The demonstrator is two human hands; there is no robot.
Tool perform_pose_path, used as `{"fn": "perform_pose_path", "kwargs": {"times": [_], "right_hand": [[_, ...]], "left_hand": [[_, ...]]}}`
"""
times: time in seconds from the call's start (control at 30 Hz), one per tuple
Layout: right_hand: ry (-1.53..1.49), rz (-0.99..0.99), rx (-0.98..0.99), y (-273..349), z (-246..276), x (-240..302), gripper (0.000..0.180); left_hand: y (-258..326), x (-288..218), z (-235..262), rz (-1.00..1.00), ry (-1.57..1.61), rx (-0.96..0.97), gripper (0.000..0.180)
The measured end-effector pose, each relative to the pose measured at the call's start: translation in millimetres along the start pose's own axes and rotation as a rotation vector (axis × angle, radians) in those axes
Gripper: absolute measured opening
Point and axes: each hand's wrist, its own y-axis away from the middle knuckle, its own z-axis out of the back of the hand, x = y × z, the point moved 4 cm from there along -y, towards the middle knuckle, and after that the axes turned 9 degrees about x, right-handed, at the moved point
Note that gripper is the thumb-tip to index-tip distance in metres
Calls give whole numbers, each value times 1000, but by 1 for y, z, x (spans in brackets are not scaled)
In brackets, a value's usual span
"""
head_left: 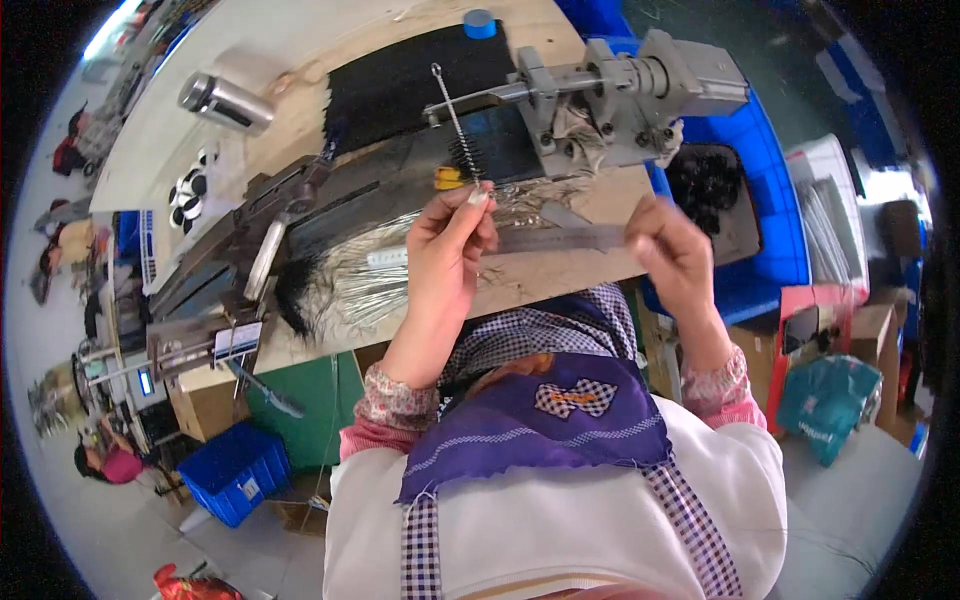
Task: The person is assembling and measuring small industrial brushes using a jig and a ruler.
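Note:
My left hand (447,242) is closed, with thumb and fingers pinching the lower end of a twisted-wire brush (463,148). The brush stands nearly upright from the fingertips, black bristles low on its stem and a small wire loop at its top. My right hand (674,248) is beside the bench's right edge, smeared by motion, its fingers curled in. What those fingers hold, if anything, cannot be made out. A grey ruler-like strip (562,238) spans the space between both hands. Thin metal wires (372,292) lie loosely beside my left wrist.
A metal clamping machine (620,95) stands at the far right of the bench. Behind my left hand lies a black mat (400,85), with blue tape (480,24) on it. A steel flask (226,103) stands far left. Dark brushes fill a tray (742,235) in a blue bin (778,190).

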Motion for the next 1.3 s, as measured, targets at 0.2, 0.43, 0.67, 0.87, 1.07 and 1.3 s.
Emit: {"fn": "perform_pose_path", "kwargs": {"times": [0.2,0.43,0.67,0.87,1.07,1.3], "right_hand": [[-930,-296,567,49,-95,-19,26],[-883,-343,684,32,-96,-4,27],[-110,-172,324,-42,-59,6,31],[250,108,193,-73,-48,27,16],[545,278,74,-77,-37,38,17],[408,71,111,-81,-34,35,23]], "left_hand": [[-5,-8,-4,-71,-27,0,17],[-10,-13,-5,-90,-77,17,20],[-15,-21,-14,-105,-155,-10,18],[-16,-24,-16,-135,-168,25,16],[-19,-25,-28,-116,-215,98,17],[-21,-23,-33,-170,-204,179,13]]}}
